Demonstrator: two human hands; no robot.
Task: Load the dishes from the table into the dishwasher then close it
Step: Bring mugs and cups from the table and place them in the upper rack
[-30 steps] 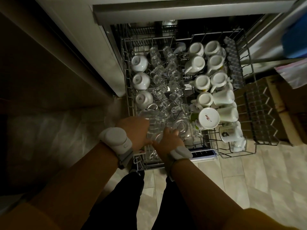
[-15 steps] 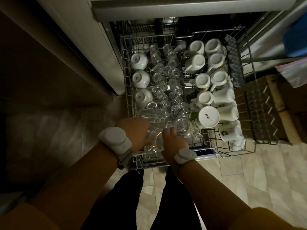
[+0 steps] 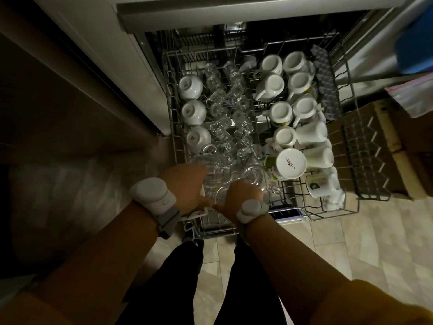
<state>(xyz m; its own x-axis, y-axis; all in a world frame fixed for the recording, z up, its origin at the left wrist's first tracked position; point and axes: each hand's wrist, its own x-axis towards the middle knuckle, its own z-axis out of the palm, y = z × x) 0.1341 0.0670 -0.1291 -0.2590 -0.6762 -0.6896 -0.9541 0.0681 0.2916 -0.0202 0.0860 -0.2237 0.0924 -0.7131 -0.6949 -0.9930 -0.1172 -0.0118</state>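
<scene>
Dim light. The upper rack [image 3: 349, 127] stood pulled out of the dishwasher [image 3: 234, 12], packed: white cups [image 3: 271, 86] upturned on the right, three small white bowls [image 3: 191, 86] along the left, clear glasses [image 3: 234, 109] down the middle. Both hands were at the near edge. The left hand [image 3: 185, 186] curled round a clear glass mug [image 3: 216, 181]. The right hand [image 3: 241, 195] gripped a second glass piece [image 3: 254, 177] just beside it. White bands [image 3: 152, 195] on both wrists.

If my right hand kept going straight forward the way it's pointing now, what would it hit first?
Probably the round clear glass piece directly ahead of the right hand at the near end of the wire rack; they may already touch, depth is unclear.
</scene>
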